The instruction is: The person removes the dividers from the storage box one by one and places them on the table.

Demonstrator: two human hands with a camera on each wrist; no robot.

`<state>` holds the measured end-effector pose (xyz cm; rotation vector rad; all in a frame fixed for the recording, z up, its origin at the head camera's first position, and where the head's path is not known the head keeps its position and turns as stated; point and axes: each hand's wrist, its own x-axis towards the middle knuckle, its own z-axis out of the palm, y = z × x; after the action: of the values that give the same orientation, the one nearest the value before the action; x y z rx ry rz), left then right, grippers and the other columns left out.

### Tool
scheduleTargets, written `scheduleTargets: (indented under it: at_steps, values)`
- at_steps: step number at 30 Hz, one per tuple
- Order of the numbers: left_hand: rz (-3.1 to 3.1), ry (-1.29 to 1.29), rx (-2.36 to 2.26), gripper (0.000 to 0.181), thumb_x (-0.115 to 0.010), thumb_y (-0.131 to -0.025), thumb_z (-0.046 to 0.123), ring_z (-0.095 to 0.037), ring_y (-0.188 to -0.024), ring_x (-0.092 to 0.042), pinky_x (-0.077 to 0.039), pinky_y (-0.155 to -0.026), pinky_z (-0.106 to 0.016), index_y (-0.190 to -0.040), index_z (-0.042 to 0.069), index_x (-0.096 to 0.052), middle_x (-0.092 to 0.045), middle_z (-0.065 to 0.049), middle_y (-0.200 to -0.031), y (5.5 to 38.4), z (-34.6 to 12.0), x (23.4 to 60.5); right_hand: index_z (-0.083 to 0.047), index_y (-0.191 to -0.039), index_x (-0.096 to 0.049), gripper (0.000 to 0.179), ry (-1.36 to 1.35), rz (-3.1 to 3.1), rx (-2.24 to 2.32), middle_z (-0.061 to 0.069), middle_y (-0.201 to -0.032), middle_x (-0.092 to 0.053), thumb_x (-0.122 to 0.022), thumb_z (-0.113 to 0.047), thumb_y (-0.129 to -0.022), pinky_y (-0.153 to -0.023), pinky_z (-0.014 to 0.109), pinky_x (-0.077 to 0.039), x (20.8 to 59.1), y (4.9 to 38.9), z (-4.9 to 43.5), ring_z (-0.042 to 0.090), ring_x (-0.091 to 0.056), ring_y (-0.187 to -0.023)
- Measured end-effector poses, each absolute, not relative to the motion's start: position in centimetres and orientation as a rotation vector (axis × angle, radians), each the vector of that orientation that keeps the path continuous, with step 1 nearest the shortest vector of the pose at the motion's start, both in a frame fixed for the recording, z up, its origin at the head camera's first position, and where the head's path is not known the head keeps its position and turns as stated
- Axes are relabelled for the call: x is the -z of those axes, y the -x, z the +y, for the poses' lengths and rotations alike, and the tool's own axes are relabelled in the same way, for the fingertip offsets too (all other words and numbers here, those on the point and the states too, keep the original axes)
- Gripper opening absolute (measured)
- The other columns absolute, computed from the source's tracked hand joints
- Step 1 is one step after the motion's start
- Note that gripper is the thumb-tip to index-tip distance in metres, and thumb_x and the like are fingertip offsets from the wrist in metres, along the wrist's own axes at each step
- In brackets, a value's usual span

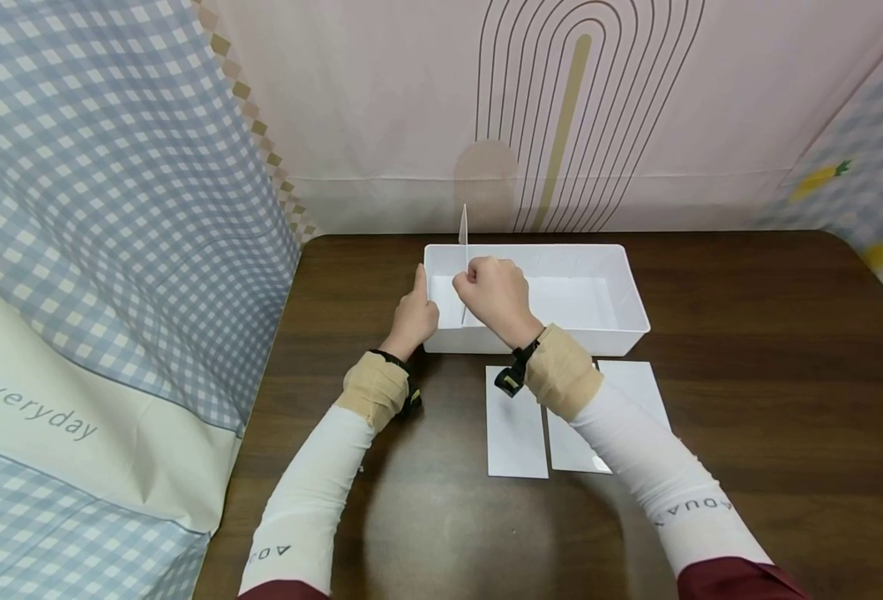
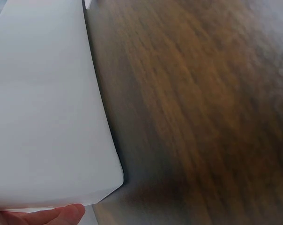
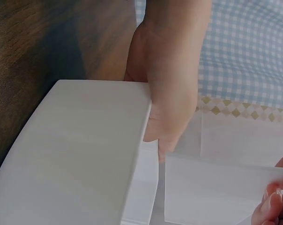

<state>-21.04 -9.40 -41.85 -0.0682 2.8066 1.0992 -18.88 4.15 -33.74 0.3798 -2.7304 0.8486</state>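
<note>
A long white plastic bin (image 1: 591,342) lies across the back of the table. My left hand (image 1: 413,315) grips its left end, the index finger along the end wall and the thumb over the near corner in the right wrist view. My right hand (image 1: 497,296) pinches a thin white panel (image 3: 212,192), its fingertips (image 3: 270,204) at the panel's edge. The panel stands upright across the left part of the bin and rises above the back rim. In the head view the right hand covers part of it.
Flat white panels (image 1: 516,433) lie side by side on the brown wooden table (image 1: 756,400) in front of the bin, partly under my right forearm. A pale patterned cloth (image 1: 381,117) hangs behind the table, and a blue checked cloth (image 1: 126,167) at the left.
</note>
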Motion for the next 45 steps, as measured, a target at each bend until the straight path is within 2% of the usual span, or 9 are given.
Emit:
scheduleTargets:
  at_steps: [7,14,19,24,32,45]
  values:
    - [2.803,0.071,-1.098,0.066,-0.031,-0.086,0.005,-0.017,-0.044,-0.036,-0.030,-0.041,-0.024,-0.144,0.010,0.000,-0.043,-0.008,-0.060,21.1,-9.4,41.9,-0.014,-0.046,-0.030,0.034,-0.387,-2.729,-0.865,-0.003,-0.044,-0.025,-0.045,-0.010,-0.075,-0.039,0.022,-0.017,33.7,18.6,4.5,0.011,-0.022,-0.043]
    - [2.783,0.072,-1.145,0.066,-0.030,-0.086,0.005,-0.019,-0.047,-0.040,-0.033,-0.042,-0.025,-0.144,0.013,0.001,-0.049,-0.013,-0.067,21.0,-9.4,42.0,-0.013,-0.046,-0.035,0.032,-0.397,-2.697,-0.908,-0.002,-0.043,-0.031,-0.045,-0.011,-0.076,-0.039,0.022,-0.020,33.5,18.3,5.1,0.013,-0.029,-0.042]
    - [2.775,0.062,-1.174,0.066,-0.029,-0.087,0.005,-0.019,-0.048,-0.040,-0.034,-0.044,-0.025,-0.144,0.014,0.003,-0.051,-0.014,-0.072,21.0,-9.5,42.1,-0.013,-0.045,-0.034,0.033,-0.406,-2.660,-0.952,-0.004,-0.043,-0.029,-0.045,-0.010,-0.077,-0.039,0.022,-0.020,33.6,18.1,5.7,0.012,-0.028,-0.041]
    - [2.785,0.052,-1.160,0.065,-0.028,-0.087,0.005,-0.017,-0.045,-0.038,-0.033,-0.043,-0.024,-0.144,0.013,0.002,-0.049,-0.013,-0.068,21.0,-9.5,42.1,-0.012,-0.045,-0.032,0.034,-0.406,-2.630,-0.998,-0.005,-0.043,-0.026,-0.045,-0.009,-0.076,-0.040,0.022,-0.019,33.7,17.9,6.1,0.011,-0.025,-0.042]
    - [2.795,0.043,-1.142,0.065,-0.027,-0.086,0.005,-0.014,-0.042,-0.030,-0.028,-0.040,-0.024,-0.144,0.013,0.002,-0.042,-0.007,-0.058,21.0,-9.4,42.0,-0.011,-0.045,-0.033,0.034,-0.396,-2.608,-1.017,-0.004,-0.044,-0.028,-0.045,-0.008,-0.077,-0.043,0.023,-0.021,33.8,17.4,6.9,0.014,-0.028,-0.044]
    - [2.790,0.052,-1.128,0.065,-0.027,-0.086,0.005,-0.014,-0.040,-0.027,-0.026,-0.040,-0.024,-0.144,0.015,0.003,-0.040,-0.005,-0.056,21.0,-9.5,42.0,-0.010,-0.046,-0.036,0.036,-0.381,-2.601,-1.088,-0.004,-0.043,-0.030,-0.046,-0.010,-0.081,-0.044,0.025,-0.025,33.7,16.5,7.8,0.014,-0.031,-0.043]
